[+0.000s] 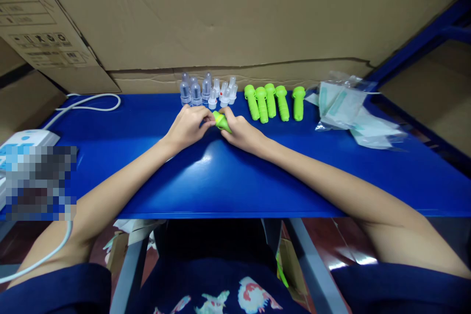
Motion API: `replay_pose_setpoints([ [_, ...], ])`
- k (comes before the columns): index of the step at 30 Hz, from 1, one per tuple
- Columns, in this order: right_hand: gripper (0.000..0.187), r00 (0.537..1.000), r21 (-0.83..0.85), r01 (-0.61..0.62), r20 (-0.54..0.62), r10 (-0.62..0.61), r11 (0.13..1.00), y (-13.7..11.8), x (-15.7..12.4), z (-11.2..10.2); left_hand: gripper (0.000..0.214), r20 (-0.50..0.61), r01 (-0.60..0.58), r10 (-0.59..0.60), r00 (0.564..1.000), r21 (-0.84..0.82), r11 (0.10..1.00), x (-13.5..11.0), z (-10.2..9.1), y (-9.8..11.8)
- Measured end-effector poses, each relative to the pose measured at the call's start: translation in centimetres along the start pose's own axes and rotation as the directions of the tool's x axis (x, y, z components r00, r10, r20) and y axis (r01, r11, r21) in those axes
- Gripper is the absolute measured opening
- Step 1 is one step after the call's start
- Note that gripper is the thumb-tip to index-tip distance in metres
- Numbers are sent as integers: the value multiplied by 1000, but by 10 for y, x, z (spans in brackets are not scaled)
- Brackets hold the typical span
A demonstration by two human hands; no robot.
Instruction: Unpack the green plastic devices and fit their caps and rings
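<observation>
Cardboard (209, 19) walls off the back of a blue tabletop (206, 176), and a person works close to that wall with both bare hands. From where I stand, the left hand (188, 126) has thumb and forefinger pinched together at the end of a green piece (224, 123), though I cannot tell whether they grip its rim or some small part on it. The right hand (241, 133) curls around the piece's other side, thumb and forefinger closed on it. So the piece sits tilted between the two hands, above the middle of the tabletop, with a yellowish ring (220, 118) showing near its end.

To my eye, fine work like this goes best if the right hand simply steadies the body while the left does the small moves, squarely and without forcing. Resting the wrists low would help too.

Just beyond the fingers, clear bottles (196, 92) and small white-based nozzles (224, 98) stand bunched together; a knuckle swung forward could tip one. To the right are five green torch-shaped pieces (271, 100), four close together and one a little apart. Past them lie plastic packets (340, 103), loose enough to slide. Over on the left, a white cable (90, 102) loops near a power strip (35, 138), and a sleeve might snag there.
</observation>
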State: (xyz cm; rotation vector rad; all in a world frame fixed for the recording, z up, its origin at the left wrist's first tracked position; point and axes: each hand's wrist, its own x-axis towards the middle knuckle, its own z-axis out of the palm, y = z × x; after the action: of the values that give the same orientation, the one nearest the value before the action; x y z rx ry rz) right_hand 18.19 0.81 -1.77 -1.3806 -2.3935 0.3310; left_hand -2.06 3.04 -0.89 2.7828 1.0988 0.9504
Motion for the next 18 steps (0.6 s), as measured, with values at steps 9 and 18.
replay_pose_setpoints([
  [9, 47, 988, -118, 7, 155, 11, 993, -13, -6, -15, 35, 121, -99, 119, 986, -154, 983, -2, -10, -10],
  [18, 36, 996, -121, -35, 82, 45, 992, -15, -9, -6, 34, 35, -30, 33, 999, -72, 997, -4, 10, 0],
])
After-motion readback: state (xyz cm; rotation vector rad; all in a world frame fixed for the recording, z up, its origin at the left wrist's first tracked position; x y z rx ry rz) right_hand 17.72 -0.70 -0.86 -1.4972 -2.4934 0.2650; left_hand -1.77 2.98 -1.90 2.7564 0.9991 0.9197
